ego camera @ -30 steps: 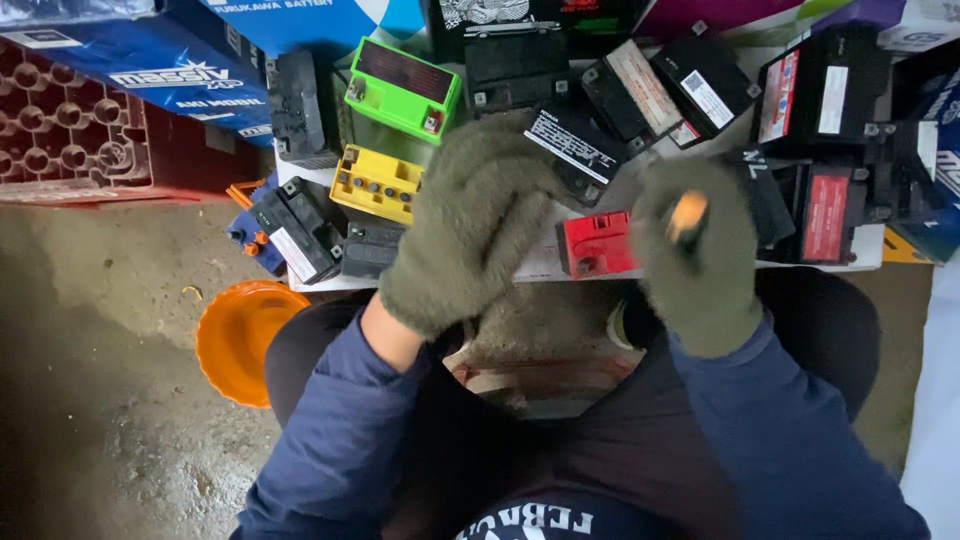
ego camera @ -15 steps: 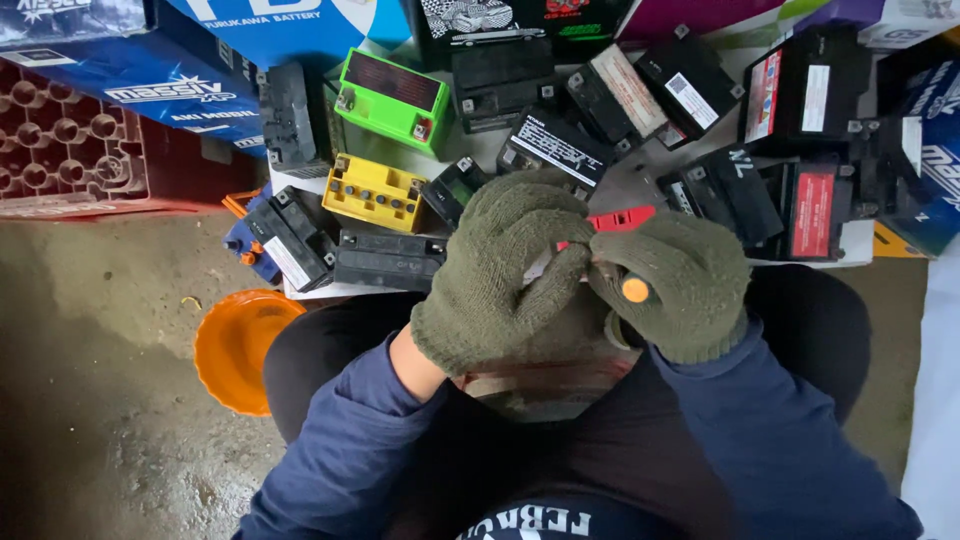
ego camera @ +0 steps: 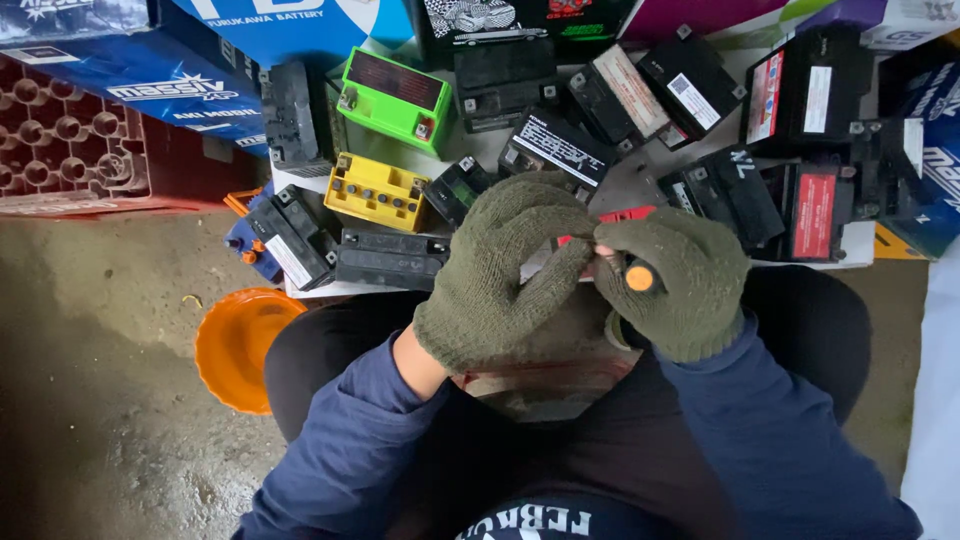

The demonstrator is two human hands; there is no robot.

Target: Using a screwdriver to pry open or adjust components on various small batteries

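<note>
Red-topped battery: centre of frame, mostly hidden behind both gloves; seemingly propped near the lap so its top can be worked on.
Left hand: green knit glove, fingers curled over the battery, apparently steadying it; exact grip hidden.
Right hand: fist closed on an orange-capped tool, tip aimed toward the battery.
Surroundings: yellow battery, green battery, orange bowl at lower left.

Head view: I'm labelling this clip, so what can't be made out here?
- Red part: mostly hidden by both gloves.
- Tool in right hand: only its orange end shows.
- Object on lap: covered by left hand.
- Orange bowl: partly behind the knee.
</note>
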